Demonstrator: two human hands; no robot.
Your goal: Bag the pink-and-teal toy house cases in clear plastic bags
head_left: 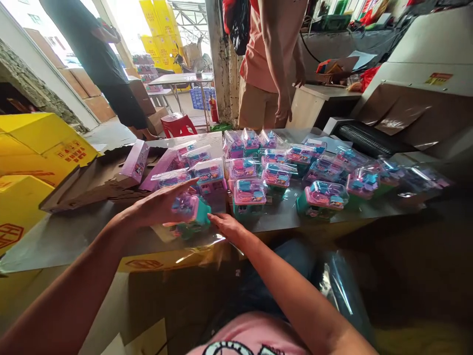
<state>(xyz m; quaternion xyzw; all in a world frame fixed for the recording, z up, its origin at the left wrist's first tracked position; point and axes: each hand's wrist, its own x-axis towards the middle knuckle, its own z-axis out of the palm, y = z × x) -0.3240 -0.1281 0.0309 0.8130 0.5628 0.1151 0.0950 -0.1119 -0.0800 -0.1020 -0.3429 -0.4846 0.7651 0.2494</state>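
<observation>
A small toy box [202, 211] with a pink rim, teal base and clear lid sits tilted near the table's front edge. My left hand [162, 201] stretches flat over its left and top side, fingers extended, hiding part of the lid. From the other side, the outstretched fingers of my right hand [226, 224] reach the box's teal end. Shiny clear film [221, 237] shows just below my right hand. Beyond, a similar box [210, 175] stands close to my left fingertips, and another toy box [249, 195] is to the right of my hands.
Several more film-wrapped toy boxes [325, 196] spread over the table [281, 217]. A torn cardboard tray [84, 185] holds a pink carton [135, 160] at left. Yellow cartons [40, 143] flank it. Two people stand beyond the table, near a red stool [179, 125].
</observation>
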